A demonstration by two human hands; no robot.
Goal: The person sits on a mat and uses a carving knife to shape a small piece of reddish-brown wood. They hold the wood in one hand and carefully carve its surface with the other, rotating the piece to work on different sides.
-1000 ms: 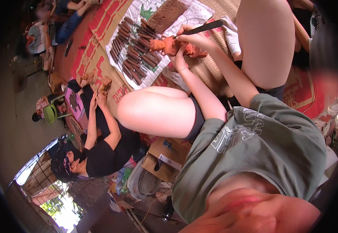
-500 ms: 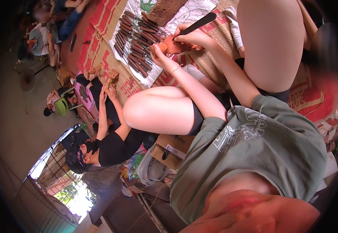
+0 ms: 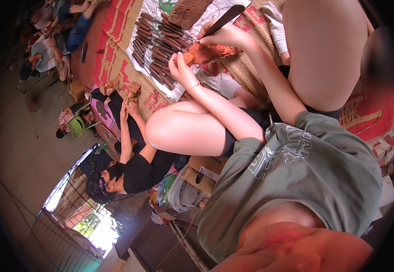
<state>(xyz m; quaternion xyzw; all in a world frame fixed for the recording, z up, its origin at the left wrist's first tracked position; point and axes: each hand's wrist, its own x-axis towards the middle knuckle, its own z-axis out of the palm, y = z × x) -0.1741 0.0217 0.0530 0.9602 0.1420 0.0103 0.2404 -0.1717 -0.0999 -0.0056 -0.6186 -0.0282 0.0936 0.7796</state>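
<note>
My left hand (image 3: 181, 68) cups the near end of an orange-brown clay piece (image 3: 208, 52) held above a woven mat (image 3: 242, 72). My right hand (image 3: 224, 38) grips a carving tool with a dark handle (image 3: 226, 18), its tip resting on the clay. Both forearms reach up over my bent bare knee (image 3: 183, 129).
A row of several wooden-handled tools (image 3: 154, 45) lies on a white cloth beside a brown clay slab (image 3: 188, 11). A person in black (image 3: 133, 167) handles a small clay block (image 3: 131, 88) on the left. A cardboard box (image 3: 206, 167) and a white fan (image 3: 185, 195) stand below my leg.
My right hand has raised the tool's handle from lying flat to slanting upward, with the tip on the clay. The left hand has shifted its hold under the clay piece.
</note>
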